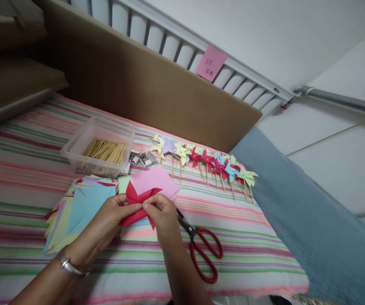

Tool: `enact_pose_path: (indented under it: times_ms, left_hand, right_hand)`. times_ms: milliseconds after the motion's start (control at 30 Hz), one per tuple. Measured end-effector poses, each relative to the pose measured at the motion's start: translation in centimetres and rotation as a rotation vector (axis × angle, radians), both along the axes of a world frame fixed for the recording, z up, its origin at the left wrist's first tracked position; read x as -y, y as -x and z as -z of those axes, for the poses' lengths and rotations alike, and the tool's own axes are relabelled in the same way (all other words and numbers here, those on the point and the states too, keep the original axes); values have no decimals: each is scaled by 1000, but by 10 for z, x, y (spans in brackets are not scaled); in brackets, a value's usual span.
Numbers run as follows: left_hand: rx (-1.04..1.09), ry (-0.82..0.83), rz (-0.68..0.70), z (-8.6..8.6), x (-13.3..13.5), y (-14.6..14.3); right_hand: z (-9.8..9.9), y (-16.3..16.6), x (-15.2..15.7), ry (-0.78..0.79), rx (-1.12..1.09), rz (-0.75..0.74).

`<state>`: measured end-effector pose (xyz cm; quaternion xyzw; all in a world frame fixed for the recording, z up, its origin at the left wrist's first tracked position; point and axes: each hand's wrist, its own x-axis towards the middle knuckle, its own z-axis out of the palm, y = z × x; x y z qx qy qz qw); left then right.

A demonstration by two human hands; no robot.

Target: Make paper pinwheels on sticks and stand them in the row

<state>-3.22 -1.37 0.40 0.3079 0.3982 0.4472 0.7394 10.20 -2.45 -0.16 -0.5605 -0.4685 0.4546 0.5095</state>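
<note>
Currently both hands pinch the red paper piece [133, 199] just above the striped bed [249, 254], near the paper stack [80, 207]. Left hand [106, 220] grip is clamped on the left fold, right hand [163, 216] grip on the centre tips. Judgement: align the tips squarely and pinch lightly, without creasing the flaps. Scissors [201, 250] lie just right.

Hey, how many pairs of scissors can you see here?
1. The scissors lie on the striped cloth, just right of the right hand, which pinches red paper together with the left hand. Others may be hidden under the paper stack.
</note>
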Motion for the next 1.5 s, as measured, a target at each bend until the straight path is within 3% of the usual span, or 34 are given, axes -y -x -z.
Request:
enact_pose_path:
  times_ms: [867, 1233, 1433, 1500]
  left_hand:
    - [69, -1, -46, 0, 3, -2]
    - [110, -49, -33, 0, 3, -2]
    - [-39, -99, -132, -8, -1, 8]
    - [-30, -82, -171, -15, -1, 16]
  right_hand:
    - [6, 3, -3, -29, 81, 7]
    - [-5, 7, 1, -110, 137, -38]
    - [-13, -5, 5, -135, 188, -127]
    - [-23, -15, 2, -141, 187, -92]
